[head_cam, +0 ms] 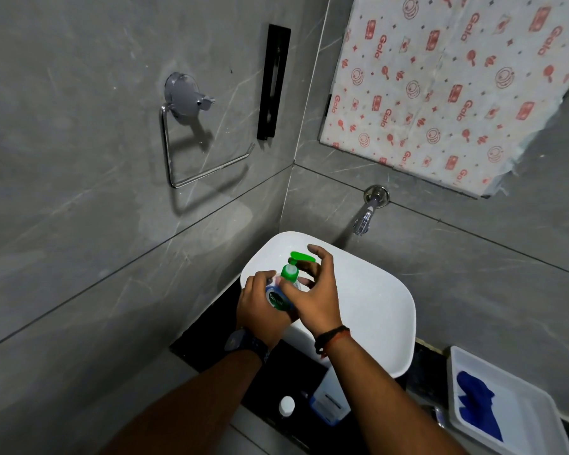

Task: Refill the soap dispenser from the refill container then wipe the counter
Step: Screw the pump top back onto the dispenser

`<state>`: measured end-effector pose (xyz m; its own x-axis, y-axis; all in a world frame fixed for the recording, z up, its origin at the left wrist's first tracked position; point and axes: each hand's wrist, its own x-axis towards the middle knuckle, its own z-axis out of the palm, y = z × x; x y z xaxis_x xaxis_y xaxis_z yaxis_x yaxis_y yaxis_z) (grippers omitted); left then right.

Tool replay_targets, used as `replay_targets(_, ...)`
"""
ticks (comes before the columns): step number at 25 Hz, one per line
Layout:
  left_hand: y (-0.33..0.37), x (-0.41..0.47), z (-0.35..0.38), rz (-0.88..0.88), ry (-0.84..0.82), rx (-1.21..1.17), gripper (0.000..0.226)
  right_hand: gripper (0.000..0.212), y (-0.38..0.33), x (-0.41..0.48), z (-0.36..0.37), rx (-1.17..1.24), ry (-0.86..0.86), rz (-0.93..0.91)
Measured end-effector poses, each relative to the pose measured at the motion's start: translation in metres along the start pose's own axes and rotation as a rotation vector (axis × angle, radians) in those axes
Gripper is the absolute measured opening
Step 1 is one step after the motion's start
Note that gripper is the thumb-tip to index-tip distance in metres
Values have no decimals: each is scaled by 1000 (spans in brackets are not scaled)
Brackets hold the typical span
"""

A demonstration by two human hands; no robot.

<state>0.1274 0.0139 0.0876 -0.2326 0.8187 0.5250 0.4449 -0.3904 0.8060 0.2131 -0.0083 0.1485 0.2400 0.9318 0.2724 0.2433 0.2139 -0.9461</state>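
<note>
The soap dispenser [278, 298], a clear bottle with a blue-green label and a green pump top [293, 266], is held over the white basin [375, 310]. My left hand [260, 307] wraps around the bottle's body. My right hand [316, 290] has its fingers around the green pump collar, with the index finger raised. On the black counter [270, 382] below my arms stands the refill container [329, 405], a white and blue pack, partly hidden by my right forearm. A small white cap [287, 405] lies beside it.
A white tray [523, 389] at the lower right holds a blue cloth [477, 405]. A chrome tap [365, 215] juts from the grey tiled wall above the basin. A chrome towel ring [191, 152] hangs on the left wall. A patterned sheet [457, 87] covers the window.
</note>
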Motion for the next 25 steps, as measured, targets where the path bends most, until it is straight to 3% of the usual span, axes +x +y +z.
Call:
replay_targets(4, -1, 1, -1, 19, -14, -1, 54, 66, -1, 0, 2, -18, 70, 13)
replay_targets(19, -4, 4, -4, -41, -49, 8, 66, 63, -3, 1, 0, 1, -50, 3)
replay_targets(25, -4, 3, 0, -30, -50, 25, 60, 60, -2, 3, 0, 13, -3, 24)
